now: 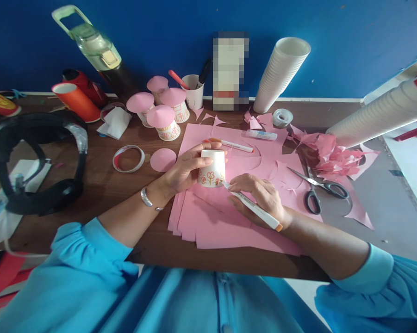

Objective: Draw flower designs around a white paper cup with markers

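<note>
My left hand [190, 166] is closed around a white paper cup [212, 164], which is upside down with flowers drawn in red and orange along its rim. Between the fingers of my right hand [260, 196] is a white marker [257, 210] with an orange end, its tip at the cup's lower right edge. Under both hands lies a stack of pink paper sheets [222, 231]. Just beyond the cup rests another white marker [238, 146]. A pink paper disc [163, 160] lies left of my left hand.
Several decorated cups with pink cone tops [160, 116] stand behind, near a cup of pens [193, 92]. Scissors [317, 185], pink scraps [338, 157], a glue stick [260, 134] and tall cup stacks [281, 74] are on the right. A black headset-like frame [79, 162] and a bottle [100, 55] occupy the left.
</note>
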A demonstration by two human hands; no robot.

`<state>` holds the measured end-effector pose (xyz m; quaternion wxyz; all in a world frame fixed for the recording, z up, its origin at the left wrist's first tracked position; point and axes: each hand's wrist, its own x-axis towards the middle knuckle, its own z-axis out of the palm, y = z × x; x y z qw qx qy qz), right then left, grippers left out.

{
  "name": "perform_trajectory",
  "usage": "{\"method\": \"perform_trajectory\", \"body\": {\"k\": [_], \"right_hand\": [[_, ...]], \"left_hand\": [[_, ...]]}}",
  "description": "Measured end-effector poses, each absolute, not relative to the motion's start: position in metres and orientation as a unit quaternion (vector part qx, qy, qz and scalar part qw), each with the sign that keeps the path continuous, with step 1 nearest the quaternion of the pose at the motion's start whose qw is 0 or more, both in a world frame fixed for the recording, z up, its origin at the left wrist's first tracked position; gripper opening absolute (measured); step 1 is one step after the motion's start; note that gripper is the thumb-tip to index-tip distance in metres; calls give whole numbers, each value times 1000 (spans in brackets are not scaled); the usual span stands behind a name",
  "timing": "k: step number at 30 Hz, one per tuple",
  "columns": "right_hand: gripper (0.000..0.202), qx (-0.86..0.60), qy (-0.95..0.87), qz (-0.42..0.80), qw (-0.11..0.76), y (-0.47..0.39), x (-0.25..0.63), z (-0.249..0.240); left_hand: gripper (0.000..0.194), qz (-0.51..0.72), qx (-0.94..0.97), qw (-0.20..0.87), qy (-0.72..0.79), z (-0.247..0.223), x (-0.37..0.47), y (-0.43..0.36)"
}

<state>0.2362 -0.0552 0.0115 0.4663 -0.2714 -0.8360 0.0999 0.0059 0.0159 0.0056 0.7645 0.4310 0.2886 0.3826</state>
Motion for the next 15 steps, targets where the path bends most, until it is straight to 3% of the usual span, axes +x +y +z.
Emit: {"method": "perform_trajectory", "body": {"k": [15], "right_hand": [[15, -265, -841, 104, 459, -54, 234, 10]], "left_hand": [[50, 373, 449, 764, 276, 8, 7, 15]]}}
